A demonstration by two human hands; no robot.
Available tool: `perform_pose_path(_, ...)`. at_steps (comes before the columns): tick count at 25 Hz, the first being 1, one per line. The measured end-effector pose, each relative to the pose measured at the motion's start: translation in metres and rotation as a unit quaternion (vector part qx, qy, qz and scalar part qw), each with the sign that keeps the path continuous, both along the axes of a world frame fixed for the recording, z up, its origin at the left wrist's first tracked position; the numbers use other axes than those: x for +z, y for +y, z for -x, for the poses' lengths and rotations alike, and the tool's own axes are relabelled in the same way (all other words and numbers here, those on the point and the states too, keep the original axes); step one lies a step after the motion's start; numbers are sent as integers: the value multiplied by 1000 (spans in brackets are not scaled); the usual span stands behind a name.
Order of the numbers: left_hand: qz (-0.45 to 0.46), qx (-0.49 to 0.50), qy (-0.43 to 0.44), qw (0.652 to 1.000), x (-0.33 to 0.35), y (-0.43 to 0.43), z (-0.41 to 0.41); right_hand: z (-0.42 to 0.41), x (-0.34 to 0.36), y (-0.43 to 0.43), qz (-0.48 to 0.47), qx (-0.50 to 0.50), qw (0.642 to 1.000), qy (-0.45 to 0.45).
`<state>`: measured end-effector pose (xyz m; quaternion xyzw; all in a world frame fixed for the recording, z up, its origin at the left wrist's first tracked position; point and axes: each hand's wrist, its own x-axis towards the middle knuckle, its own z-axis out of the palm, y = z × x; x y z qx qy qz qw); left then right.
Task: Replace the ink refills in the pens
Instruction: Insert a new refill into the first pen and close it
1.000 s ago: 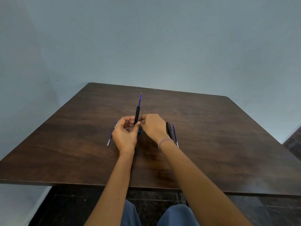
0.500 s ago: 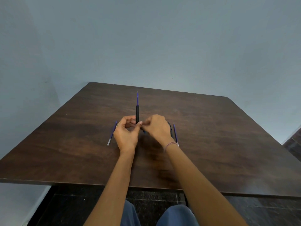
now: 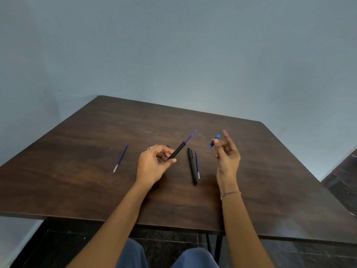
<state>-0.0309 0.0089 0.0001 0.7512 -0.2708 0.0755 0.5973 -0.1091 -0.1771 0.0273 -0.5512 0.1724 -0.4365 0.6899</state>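
Observation:
My left hand point(image 3: 153, 164) grips a black pen barrel point(image 3: 177, 149) above the table, tilted up to the right, with a purple refill point(image 3: 190, 135) sticking out of its far end. To the right, my right hand point(image 3: 227, 151) pinches a small blue pen piece point(image 3: 214, 141) between thumb and forefinger, the other fingers spread. Between the hands a second black pen point(image 3: 192, 165) lies on the dark wooden table point(image 3: 77, 171), with a loose purple refill point(image 3: 197, 164) right beside it. Another loose refill point(image 3: 120, 157) lies to the left of my left hand.
The table stands against a pale blue wall point(image 3: 173, 55). Its near edge runs over my knees point(image 3: 164, 258). A dark floor point(image 3: 343, 178) shows at the right.
The hands were together at the pen's near end. The right hand has since pulled away to the right with the blue piece, and the left hand has tilted the barrel to the right.

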Motion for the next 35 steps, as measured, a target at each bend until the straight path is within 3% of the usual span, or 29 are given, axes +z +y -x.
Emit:
perform_pose_path(14, -88, -68, -43, 993, 5, 1, 9, 2, 2, 2, -52, 41, 992, -107)
perform_pose_path(35, -78, -59, -45, 994, 2, 0, 5, 1, -1, 6, 30, 116, 991, -61)
